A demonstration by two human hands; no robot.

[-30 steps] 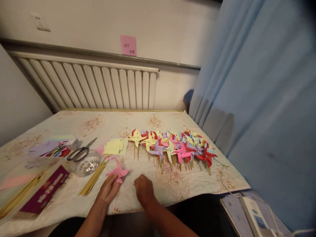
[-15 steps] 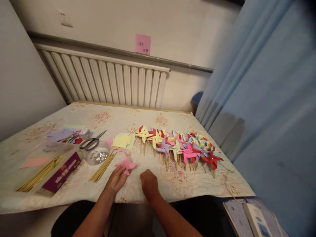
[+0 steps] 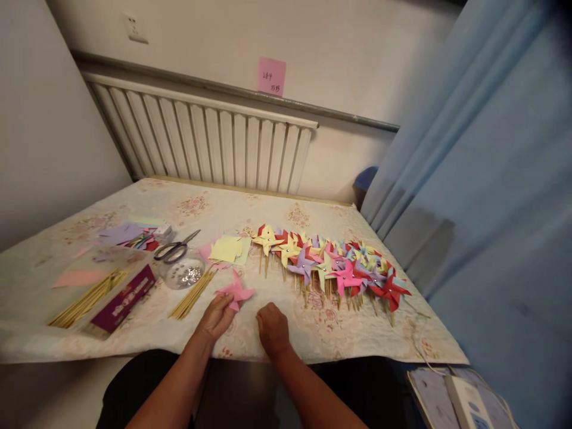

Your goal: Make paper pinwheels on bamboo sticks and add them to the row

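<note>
A pink paper pinwheel [image 3: 238, 290] is pinched by my left hand [image 3: 217, 316] above the front part of the cloth. Just right of it, apart from the paper, my right hand [image 3: 273, 329] is closed; its fingertips are turned away, so anything inside them is hidden. A bundle of thin wooden sticks [image 3: 192, 295] lies left of my left hand. Behind the sticks stands a clear round dish [image 3: 168, 276] of small shiny pins. Yellow paper squares [image 3: 226, 248] are stacked behind the pinwheel.
Finished pinwheels on sticks [image 3: 330, 268] lie in a cluster at right. Scissors [image 3: 172, 251] rest behind the dish. A clear box with a purple label [image 3: 123, 301] holds more sticks at left. Purple paper [image 3: 120, 233] lies at the back left. A blue curtain [image 3: 482, 179] borders the right side.
The whole view has shifted slightly, moving the scene a little to the right. My hands keep nearly the same pose, the left still holding the pink pinwheel.
</note>
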